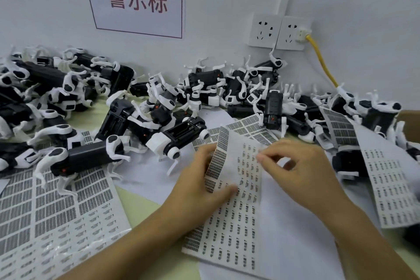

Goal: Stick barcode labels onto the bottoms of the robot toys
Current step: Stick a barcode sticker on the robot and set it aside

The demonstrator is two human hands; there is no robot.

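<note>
— What have we got at the fingers?

— Our right hand (297, 166) pinches something small between thumb and forefinger at the upper right edge of the label sheet (236, 200); we take it for a label, but it is too small to tell. Our left hand (200, 179) grips the same sheet by its left edge, thumb pressed on the printed face, and the sheet's top left corner curls up over the fingers.

— And round about that?

— The sheet lies on the table (136, 207), partly over blank white paper (284, 234). We count three more label sheets lying flat: one at the near left (56, 211), one behind our hands (250, 127), one at the right (386, 188). So four sheets that we can see.

— The robot toys?

— A heap of black and white robot toys (159, 107) runs along the wall from left to right, many on their backs or sides, some lying on the sheets. Too tangled to count. One toy (86, 159) lies just left of our left hand.

— Any boxes?

— A brown cardboard edge (409, 120) shows at the far right; we cannot see what is in it.

— The wall?

— A sign (136, 0), two sockets (279, 32), and a yellow cable (322, 61) plugged into the right one.
</note>
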